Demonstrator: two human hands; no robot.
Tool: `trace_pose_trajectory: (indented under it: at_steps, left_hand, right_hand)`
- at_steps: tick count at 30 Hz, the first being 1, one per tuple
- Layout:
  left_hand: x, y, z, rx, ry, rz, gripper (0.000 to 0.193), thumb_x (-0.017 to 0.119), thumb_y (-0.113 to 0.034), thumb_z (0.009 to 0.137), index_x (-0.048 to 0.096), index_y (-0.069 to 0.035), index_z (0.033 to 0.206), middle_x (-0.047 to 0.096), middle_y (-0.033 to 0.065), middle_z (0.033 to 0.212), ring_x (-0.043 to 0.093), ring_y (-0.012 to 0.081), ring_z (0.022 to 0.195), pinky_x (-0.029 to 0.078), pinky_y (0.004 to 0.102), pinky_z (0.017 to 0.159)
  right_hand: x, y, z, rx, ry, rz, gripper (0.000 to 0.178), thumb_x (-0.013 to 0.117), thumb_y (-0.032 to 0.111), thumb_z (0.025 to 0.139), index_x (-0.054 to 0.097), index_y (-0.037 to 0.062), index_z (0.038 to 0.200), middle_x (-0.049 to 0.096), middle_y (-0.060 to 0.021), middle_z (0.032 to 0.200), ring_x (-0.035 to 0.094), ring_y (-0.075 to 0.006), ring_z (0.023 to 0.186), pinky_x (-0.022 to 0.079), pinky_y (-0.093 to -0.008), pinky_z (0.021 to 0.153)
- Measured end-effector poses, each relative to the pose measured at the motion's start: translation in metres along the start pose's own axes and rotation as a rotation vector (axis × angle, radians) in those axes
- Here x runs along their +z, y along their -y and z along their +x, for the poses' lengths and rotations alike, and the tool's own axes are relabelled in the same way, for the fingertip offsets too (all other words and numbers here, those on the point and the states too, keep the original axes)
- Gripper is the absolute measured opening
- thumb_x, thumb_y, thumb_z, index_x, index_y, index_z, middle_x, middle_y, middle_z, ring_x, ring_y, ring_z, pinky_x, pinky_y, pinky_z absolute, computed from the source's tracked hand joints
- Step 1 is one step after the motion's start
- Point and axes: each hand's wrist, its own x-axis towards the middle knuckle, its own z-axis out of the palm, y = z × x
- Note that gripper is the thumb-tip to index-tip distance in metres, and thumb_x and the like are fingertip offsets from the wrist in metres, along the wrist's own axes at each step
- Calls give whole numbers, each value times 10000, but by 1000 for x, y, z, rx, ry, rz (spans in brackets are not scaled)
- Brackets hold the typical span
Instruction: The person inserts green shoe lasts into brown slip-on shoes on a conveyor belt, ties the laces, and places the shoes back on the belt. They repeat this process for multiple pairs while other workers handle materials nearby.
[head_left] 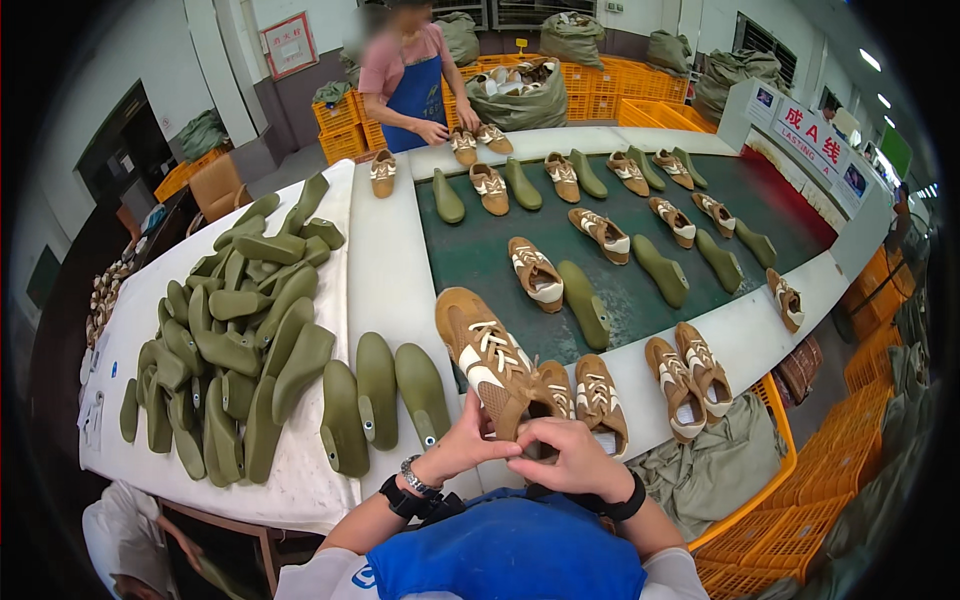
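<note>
A brown sneaker with white stripes and cream laces (pixel 488 350) is tilted up in front of me, its toe pointing away to the upper left. My left hand (pixel 465 445) is closed on the side of its heel. Fingers of my right hand (pixel 570 458) are closed at the heel collar, and the two hands meet there. Behind the held shoe, a pair of similar sneakers (pixel 600 400) rests on the white table edge. To the left of my hands stand three olive-green shoe lasts (pixel 376 390).
A heap of green lasts (pixel 230 340) covers the white cloth at left. Sneakers and lasts line the dark green conveyor belt (pixel 640 310). Another pair of sneakers (pixel 690 380) sits at the near edge. Across the table, a person in a blue apron (pixel 415 100) handles shoes. Orange crates (pixel 800 520) stand at right.
</note>
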Motion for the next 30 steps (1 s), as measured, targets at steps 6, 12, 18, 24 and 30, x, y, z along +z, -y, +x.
trace_pose_trajectory:
  at_steps: [6,12,18,24,30]
  left_hand:
    - [6,-4,-2,-39,18,-23,1040,766,-122,752,7,-125,1463,304,107,1415,410,201,1238,390,354,999]
    - [0,-5,-6,-11,-97,54,893,662,-82,789,64,-45,1451,352,113,1384,397,199,1247,371,337,1003]
    - [3,-13,-3,62,-257,568,773,681,-101,741,240,-7,1369,431,182,1271,430,287,1211,378,378,982]
    - [13,-26,0,537,-409,1126,342,699,-81,745,572,1,1051,592,146,988,588,324,906,484,371,788]
    - [15,-27,-1,603,-494,995,155,672,-36,771,631,15,912,631,138,885,618,309,799,506,355,712]
  right_hand:
    - [2,3,1,69,-85,3,178,726,167,767,607,44,721,612,-70,690,610,-235,638,477,-311,565]
    - [-4,1,7,60,-368,-500,339,745,163,715,612,61,1010,629,-92,893,615,-255,808,501,-337,673]
    - [14,-19,9,-1,-397,-465,364,632,2,694,584,58,1050,603,-113,901,600,-300,798,509,-377,694]
    - [20,-26,6,-15,-368,-487,315,600,-31,684,597,45,989,566,-132,854,589,-307,740,497,-391,647]
    - [22,-17,3,70,-288,-419,368,565,-21,715,604,72,1069,503,-135,851,565,-308,739,478,-402,639]
